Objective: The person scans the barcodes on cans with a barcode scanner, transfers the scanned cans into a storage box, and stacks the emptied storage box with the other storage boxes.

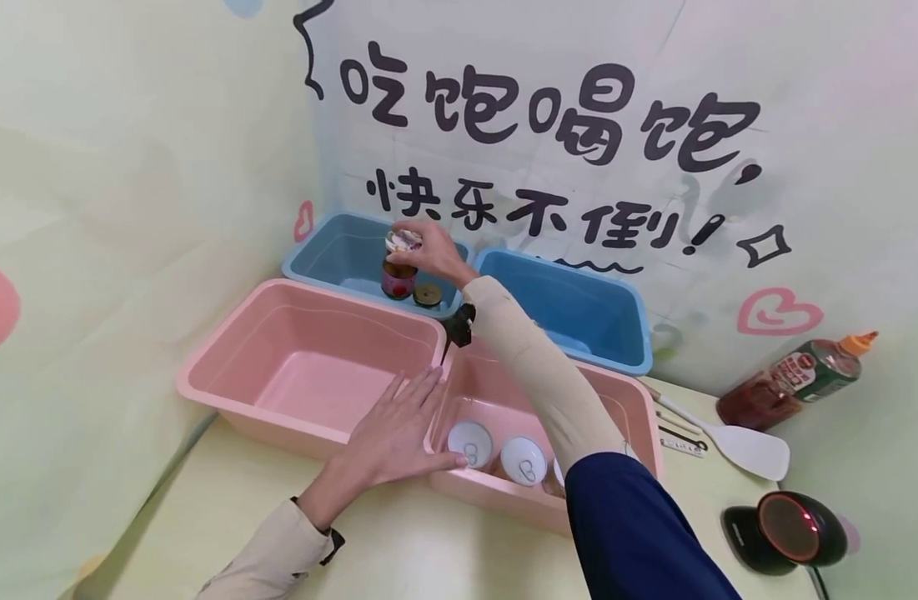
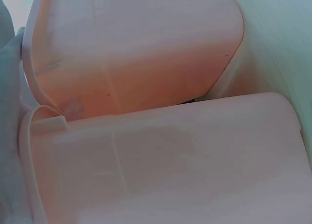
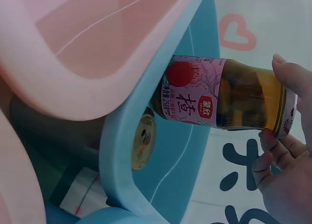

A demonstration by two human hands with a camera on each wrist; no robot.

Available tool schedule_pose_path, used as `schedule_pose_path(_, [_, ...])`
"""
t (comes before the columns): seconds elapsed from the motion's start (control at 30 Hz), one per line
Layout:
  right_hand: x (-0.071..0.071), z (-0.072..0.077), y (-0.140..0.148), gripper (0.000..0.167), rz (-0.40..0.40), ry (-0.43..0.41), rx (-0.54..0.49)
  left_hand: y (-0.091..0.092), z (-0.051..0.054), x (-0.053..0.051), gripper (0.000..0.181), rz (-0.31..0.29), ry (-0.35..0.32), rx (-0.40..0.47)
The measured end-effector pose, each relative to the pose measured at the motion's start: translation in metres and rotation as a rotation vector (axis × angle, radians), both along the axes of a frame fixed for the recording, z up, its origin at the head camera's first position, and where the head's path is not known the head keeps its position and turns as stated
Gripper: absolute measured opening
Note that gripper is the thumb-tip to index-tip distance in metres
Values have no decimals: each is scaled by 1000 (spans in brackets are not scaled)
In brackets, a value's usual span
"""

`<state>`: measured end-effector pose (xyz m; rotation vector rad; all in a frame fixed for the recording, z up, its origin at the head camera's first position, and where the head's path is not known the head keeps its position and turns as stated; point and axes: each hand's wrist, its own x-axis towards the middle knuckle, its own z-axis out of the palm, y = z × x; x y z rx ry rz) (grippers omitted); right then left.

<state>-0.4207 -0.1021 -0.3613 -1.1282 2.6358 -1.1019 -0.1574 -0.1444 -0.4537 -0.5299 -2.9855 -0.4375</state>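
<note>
My right hand (image 1: 433, 250) grips a glass jar (image 3: 209, 95) by its lid. The jar has a pink label with a red fruit and holds brown contents. It stands upright inside the left blue bin (image 1: 342, 254), beside a short can (image 1: 428, 295) with a gold top; whether its base touches the bin floor I cannot tell. My left hand (image 1: 398, 433) lies flat with straight fingers across the adjoining rims of the left pink bin (image 1: 316, 379) and right pink bin (image 1: 496, 387). In the left wrist view only a blurred strip of that hand shows.
Several white-lidded cans (image 1: 470, 443) stand in the right pink bin, partly behind my right arm. Behind it sits another blue bin (image 1: 571, 304). To the right are a sauce bottle (image 1: 796, 383), a white spatula (image 1: 747, 450) and a black device (image 1: 792, 529).
</note>
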Motion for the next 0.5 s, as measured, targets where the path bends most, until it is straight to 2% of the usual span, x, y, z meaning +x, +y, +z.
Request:
schedule_pose_path(0.2, [-3, -7, -2, 55, 18, 11, 9, 0, 1, 0, 111, -1, 11, -1])
schedule_pose_path(0.5, [-6, -21, -4, 57, 41, 14, 112, 2, 0, 1, 112, -5, 29, -2])
